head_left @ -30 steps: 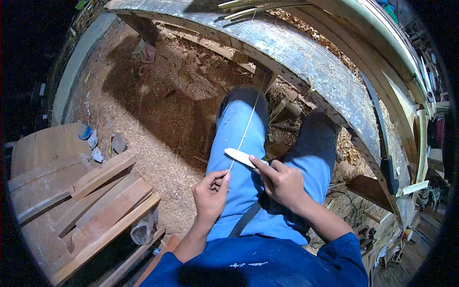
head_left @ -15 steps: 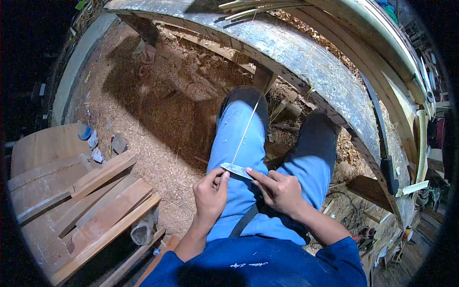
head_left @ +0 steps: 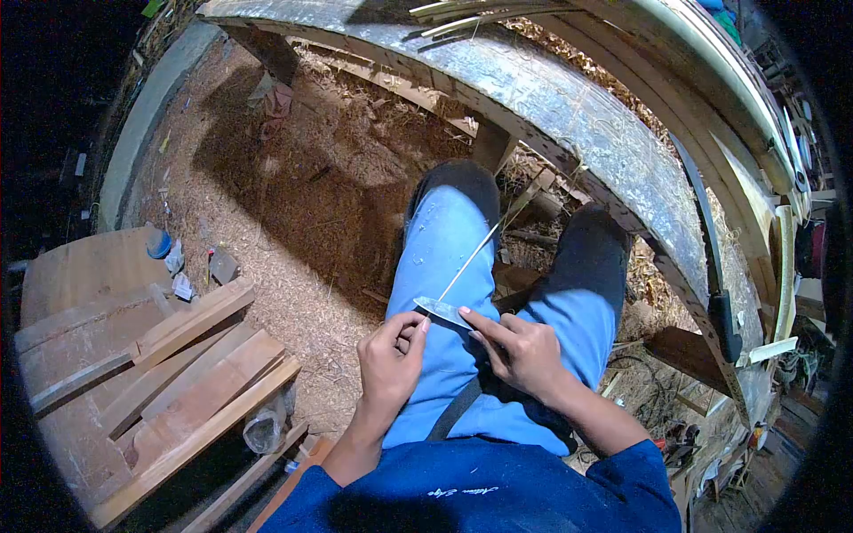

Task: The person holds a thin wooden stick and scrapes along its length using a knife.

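Note:
My left hand is closed, thumb and fingers pinching the near end of a thin pale strip, seemingly bamboo or wood. From there the strip slants up and right over my thigh. A short grey knife blade lies across it close to my left fingertips. My right hand is closed round the knife, its index finger stretched along the back of the blade; the handle is hidden in the palm. Blade and strip appear to touch just above my lap.
A curved bench arches ahead of my knees, with thin strips on top. Near its right edge rests a long blade with a black handle. Wooden boards are stacked at left. Shavings cover the floor.
The strip has been drawn toward me under the blade; its far end is now nearer and slightly more to the right. Both hands stay almost in place.

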{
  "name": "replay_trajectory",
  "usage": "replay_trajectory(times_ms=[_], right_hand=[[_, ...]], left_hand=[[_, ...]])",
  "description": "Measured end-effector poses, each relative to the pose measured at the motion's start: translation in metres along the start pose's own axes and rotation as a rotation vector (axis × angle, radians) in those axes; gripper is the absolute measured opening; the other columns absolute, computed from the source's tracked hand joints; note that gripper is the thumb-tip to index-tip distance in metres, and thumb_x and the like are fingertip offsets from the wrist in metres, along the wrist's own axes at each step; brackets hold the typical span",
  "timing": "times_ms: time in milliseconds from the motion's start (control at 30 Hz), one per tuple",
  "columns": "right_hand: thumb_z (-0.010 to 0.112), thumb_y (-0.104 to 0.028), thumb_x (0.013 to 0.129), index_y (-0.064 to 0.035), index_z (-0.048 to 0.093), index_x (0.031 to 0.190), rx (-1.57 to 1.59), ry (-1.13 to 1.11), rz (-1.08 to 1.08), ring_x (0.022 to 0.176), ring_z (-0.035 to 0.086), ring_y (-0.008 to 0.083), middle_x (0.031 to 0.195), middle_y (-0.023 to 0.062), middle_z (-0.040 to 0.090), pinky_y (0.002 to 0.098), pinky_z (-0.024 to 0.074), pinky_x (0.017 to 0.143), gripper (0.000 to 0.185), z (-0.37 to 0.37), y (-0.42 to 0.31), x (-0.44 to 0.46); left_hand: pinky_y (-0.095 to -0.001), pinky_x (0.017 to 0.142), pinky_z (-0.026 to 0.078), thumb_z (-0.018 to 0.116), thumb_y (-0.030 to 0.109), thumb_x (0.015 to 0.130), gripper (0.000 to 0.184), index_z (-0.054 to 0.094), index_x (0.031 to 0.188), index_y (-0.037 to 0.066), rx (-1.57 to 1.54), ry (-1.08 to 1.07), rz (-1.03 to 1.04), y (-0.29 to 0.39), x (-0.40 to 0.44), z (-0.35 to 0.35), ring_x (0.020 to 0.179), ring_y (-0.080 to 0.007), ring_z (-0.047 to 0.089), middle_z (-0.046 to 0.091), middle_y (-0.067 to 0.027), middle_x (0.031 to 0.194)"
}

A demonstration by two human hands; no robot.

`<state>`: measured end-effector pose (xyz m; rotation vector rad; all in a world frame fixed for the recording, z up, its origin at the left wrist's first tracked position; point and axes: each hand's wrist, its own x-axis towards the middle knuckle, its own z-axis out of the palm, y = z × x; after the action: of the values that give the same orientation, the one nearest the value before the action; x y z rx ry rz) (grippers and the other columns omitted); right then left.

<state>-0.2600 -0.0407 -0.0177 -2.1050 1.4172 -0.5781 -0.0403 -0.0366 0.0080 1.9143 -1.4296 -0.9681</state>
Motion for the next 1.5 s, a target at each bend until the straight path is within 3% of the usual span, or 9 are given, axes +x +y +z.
replay_trajectory(times_ms=[300,967,1033,1167,1233,1300,1367,1400,1500], right_hand=[[0.075,-0.030,0.097,-0.0357,0.067,0.143,0.057,0.018,-0.035,0.047,0.057,0.0263,0.065,0.0045,0.055,0.0434,0.0472,0.043,0.047,0.010,-0.004,-0.006],[0.076,-0.029,0.096,-0.0331,0.069,0.141,0.032,0.118,0.134,0.051,0.061,0.0288,0.069,0.0084,0.058,0.0438,0.0473,0.046,0.046,0.011,0.016,0.004],[0.078,-0.017,0.094,-0.0266,0.073,0.137,-0.022,0.088,0.085,0.052,0.059,0.0265,0.068,0.0083,0.061,0.0421,0.0467,0.049,0.045,0.002,0.001,0.007],[0.078,-0.019,0.095,-0.0272,0.073,0.137,0.002,-0.016,-0.042,0.051,0.057,0.0268,0.068,0.0073,0.060,0.0417,0.0467,0.048,0.044,0.008,0.001,-0.001],[0.079,-0.022,0.094,-0.0292,0.072,0.139,0.055,0.195,0.140,0.050,0.056,0.0261,0.069,0.0061,0.060,0.0414,0.0466,0.048,0.046,0.006,0.012,0.013],[0.078,-0.021,0.094,-0.0289,0.073,0.138,-0.019,0.147,0.235,0.051,0.058,0.0258,0.069,0.0067,0.060,0.0405,0.0465,0.048,0.046,0.001,0.011,0.013],[0.077,-0.019,0.095,-0.0269,0.073,0.138,-0.010,0.002,-0.060,0.052,0.059,0.0264,0.066,0.0085,0.058,0.0398,0.0460,0.048,0.043,0.002,0.003,0.003],[0.075,-0.023,0.095,-0.0326,0.071,0.138,-0.012,-0.045,-0.061,0.051,0.059,0.0297,0.068,0.0096,0.060,0.0454,0.0477,0.046,0.044,0.005,-0.003,0.000],[0.075,-0.024,0.096,-0.0308,0.072,0.137,0.069,0.151,0.073,0.051,0.059,0.0303,0.069,0.0107,0.060,0.0457,0.0474,0.047,0.042,0.009,0.016,0.012]], left_hand=[[-0.0283,0.055,0.050,0.079,-0.001,0.090,0.007,0.073,0.094,-0.002,-0.046,0.175,0.108,-0.010,-0.008,0.013,0.060,-0.0105,0.065,0.073,-0.0107,0.075],[-0.0239,0.057,0.049,0.078,0.004,0.095,0.008,0.076,0.097,-0.003,-0.211,0.101,-0.044,-0.017,-0.009,0.013,0.063,-0.0056,0.063,0.073,-0.0068,0.073],[-0.0238,0.057,0.049,0.079,0.004,0.095,0.008,0.076,0.097,-0.003,-0.228,0.111,-0.039,-0.016,-0.010,0.014,0.063,-0.0053,0.063,0.073,-0.0066,0.073],[-0.0240,0.057,0.048,0.079,0.004,0.094,0.007,0.076,0.097,-0.002,-0.216,0.107,-0.053,-0.019,-0.011,0.013,0.063,-0.0049,0.062,0.073,-0.0057,0.074],[-0.0239,0.057,0.047,0.079,0.003,0.094,0.007,0.076,0.097,-0.002,-0.209,0.113,-0.054,-0.021,-0.014,0.012,0.063,-0.0047,0.062,0.072,-0.0053,0.074],[-0.0232,0.056,0.046,0.079,0.003,0.094,0.006,0.076,0.097,-0.002,-0.197,0.134,-0.017,-0.021,-0.017,0.012,0.063,-0.0043,0.061,0.072,-0.0046,0.073],[-0.0230,0.056,0.046,0.079,0.003,0.095,0.006,0.076,0.096,-0.002,-0.201,0.133,-0.026,-0.022,-0.017,0.013,0.063,-0.0042,0.061,0.071,-0.0041,0.073],[-0.0229,0.056,0.046,0.079,0.003,0.095,0.006,0.076,0.096,-0.002,-0.206,0.138,-0.036,-0.021,-0.017,0.013,0.063,-0.0040,0.060,0.071,-0.0037,0.073],[-0.0228,0.056,0.046,0.079,0.003,0.095,0.006,0.076,0.095,-0.002,-0.216,0.140,-0.062,-0.016,-0.019,0.011,0.064,-0.0038,0.060,0.071,-0.0031,0.074]])
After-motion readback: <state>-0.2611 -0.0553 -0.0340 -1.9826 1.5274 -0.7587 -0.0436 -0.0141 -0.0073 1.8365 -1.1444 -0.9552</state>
